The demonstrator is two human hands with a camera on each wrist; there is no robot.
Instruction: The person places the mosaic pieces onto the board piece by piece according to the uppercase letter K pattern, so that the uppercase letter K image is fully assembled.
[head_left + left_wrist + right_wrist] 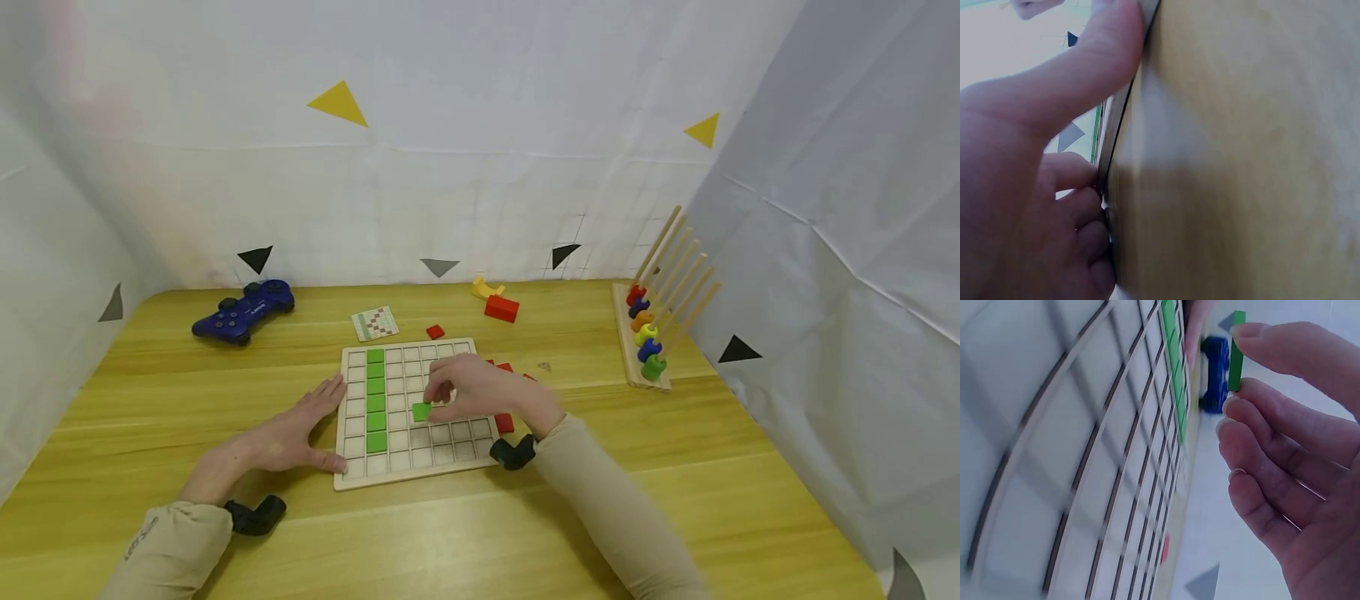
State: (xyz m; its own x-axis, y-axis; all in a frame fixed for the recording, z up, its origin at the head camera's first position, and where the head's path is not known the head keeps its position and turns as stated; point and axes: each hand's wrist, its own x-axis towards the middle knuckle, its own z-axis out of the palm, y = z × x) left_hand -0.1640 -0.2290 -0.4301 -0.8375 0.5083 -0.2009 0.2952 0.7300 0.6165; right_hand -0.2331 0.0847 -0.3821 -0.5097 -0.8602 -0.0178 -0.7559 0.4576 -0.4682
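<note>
Nearest, beige fabric sleeves (176, 546), cut off by the head view's lower edge, lead to two hands above a wood-grained tabletop (390, 542). The left hand (281, 437) lies with digits spread, thumb and fingertips touching the left edge of a pale, rectangular gridded board (399, 439); the left wrist view adds that edge's thin side. The right hand (472, 387) pinches a flat, square green tile (422, 412) between thumb and forefinger; only the right wrist view, presenting it edge-on, shows it raised clear of the board. To its left, a column of green tiles (376, 404) occupies grid cells. The right hand and wrist hide part of the board and of some red tiles (504, 423) along its right side, their number uncertain. Beyond lie a printed card (375, 323), its markings hard to read, a lone red tile (435, 332), a red rectangular block (502, 309), a curved yellow piece (486, 289), a blue game controller (243, 312) at left and, at right, a wooden rack (627, 329) with upright rods and coloured beads (646, 335). Creased white sheeting (450, 192) bearing triangles stands behind.
</note>
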